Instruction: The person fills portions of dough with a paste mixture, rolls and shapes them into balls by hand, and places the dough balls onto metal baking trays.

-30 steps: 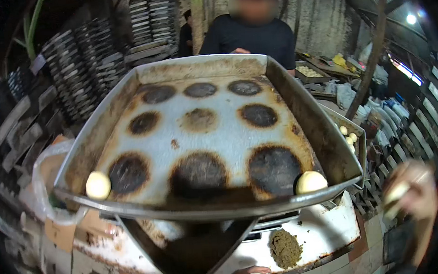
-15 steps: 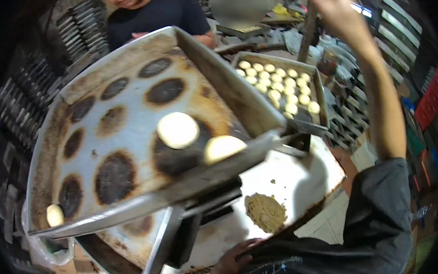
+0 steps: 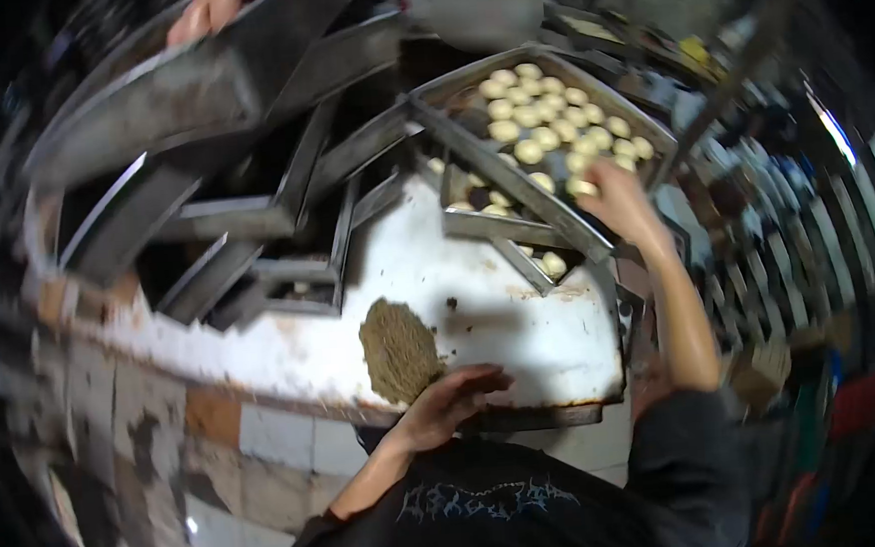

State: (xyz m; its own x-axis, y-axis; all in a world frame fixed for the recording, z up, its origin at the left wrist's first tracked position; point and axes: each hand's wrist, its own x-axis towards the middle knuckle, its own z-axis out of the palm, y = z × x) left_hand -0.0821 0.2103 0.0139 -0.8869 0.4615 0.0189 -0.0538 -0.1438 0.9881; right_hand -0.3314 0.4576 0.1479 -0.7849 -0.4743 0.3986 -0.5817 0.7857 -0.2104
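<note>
My right hand (image 3: pixel 613 201) reaches over the near right rim of a metal tray (image 3: pixel 512 174). Its fingers are closed at a pale dough ball (image 3: pixel 581 186), among several more dough balls spread across the tray. By the front edge of the white table, my left hand (image 3: pixel 454 405) hovers with fingers stretched out and apart, holding nothing. Just beyond it lies a brown, crumbly mound of filling (image 3: pixel 400 351), with small crumbs beside it.
More trays with dough balls (image 3: pixel 553 263) sit beneath the tray. Stacked metal trays (image 3: pixel 194 225) crowd the table's left side. Another person's hand (image 3: pixel 209 11) grips a tray rim (image 3: pixel 147 111) at upper left. Slatted racks (image 3: pixel 769 283) stand at right.
My view has turned toward the right-hand tray. My right hand has come down from high up to the dough balls. The large tray at left now appears farther off, with another person's hand on it.
</note>
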